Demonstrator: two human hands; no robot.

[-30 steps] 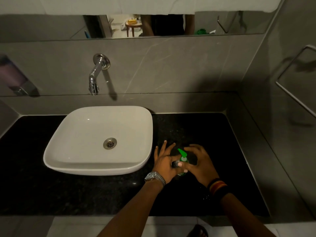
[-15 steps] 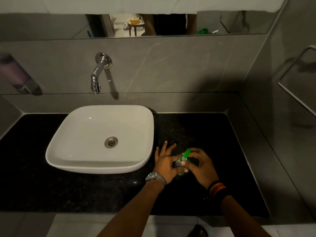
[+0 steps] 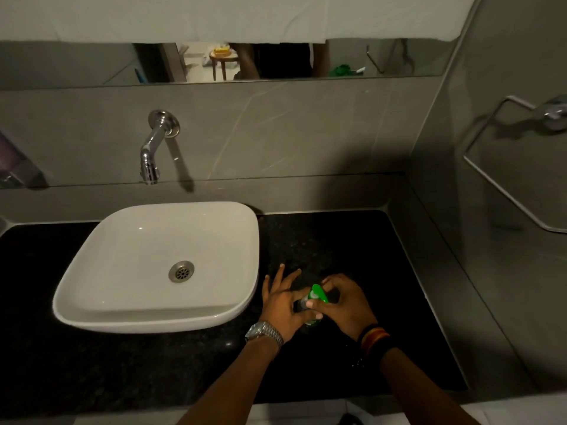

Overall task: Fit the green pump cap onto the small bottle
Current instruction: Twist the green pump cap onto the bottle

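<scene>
Beside white basin point(image 3: 101, 305), black speckled countertop point(image 3: 92, 378).

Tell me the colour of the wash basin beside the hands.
White, with a metal drain; the wash basin shows clearly in the head view.

Two bare forearms in view, no sleeves visible. Left hand point(image 3: 283, 308): no rings seen. Left wrist carries a watch point(image 3: 264, 332), silver-toned metal, linked bracelet band, round case; dial too small to read. Right hand point(image 3: 348, 306): no rings seen. Right wrist carries stacked bands point(image 3: 375, 337), black at both edges, with yellow, orange and red stripes between. Nails short, pale at the tips.
</scene>
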